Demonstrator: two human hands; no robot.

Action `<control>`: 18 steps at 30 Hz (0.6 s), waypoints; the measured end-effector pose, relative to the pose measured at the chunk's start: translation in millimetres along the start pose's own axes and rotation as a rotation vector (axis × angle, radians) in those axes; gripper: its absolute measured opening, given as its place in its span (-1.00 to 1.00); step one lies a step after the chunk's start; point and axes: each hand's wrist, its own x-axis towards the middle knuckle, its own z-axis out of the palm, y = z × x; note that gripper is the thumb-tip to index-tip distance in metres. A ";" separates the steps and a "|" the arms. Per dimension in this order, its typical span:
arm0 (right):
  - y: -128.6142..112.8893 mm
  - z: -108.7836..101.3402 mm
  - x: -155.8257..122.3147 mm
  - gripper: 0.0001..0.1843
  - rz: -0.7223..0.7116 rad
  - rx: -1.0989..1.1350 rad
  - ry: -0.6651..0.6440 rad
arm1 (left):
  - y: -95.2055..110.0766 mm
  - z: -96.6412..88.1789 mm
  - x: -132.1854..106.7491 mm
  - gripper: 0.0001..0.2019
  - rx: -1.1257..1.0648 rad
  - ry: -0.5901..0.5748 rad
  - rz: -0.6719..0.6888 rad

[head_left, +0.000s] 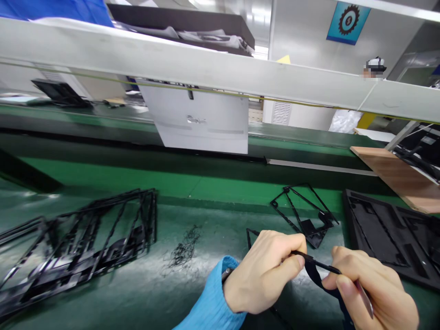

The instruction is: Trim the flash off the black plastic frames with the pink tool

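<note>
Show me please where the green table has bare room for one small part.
Green table, front: between frame pile and blue sleeve. Farther back: between black scraps and left hand. Crowded: far left, under the pile; right, around right hand and tray.

Single head-worn view, taken from above the near side of the green table (147, 293), facing forward and down toward its far edge. Nearest to the lens: left hand (264, 270) and right hand (374, 284), low and right of centre. Line of sight continues over the far edge, under and over a white shelf (206, 68), to a distant wall (302, 41). Far edge and shelf slope down rightward; camera rolled slightly.
</note>
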 end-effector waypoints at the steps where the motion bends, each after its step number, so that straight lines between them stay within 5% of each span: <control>1: -0.5 -0.4 -0.1 -0.75 0.004 0.002 0.005 | 0.5 -0.1 0.0 -0.76 0.004 -0.001 0.001; 18: 0.5 2.4 -1.9 -0.74 0.033 0.022 0.022 | 1.7 -0.6 1.1 -0.78 -0.037 -0.006 -0.020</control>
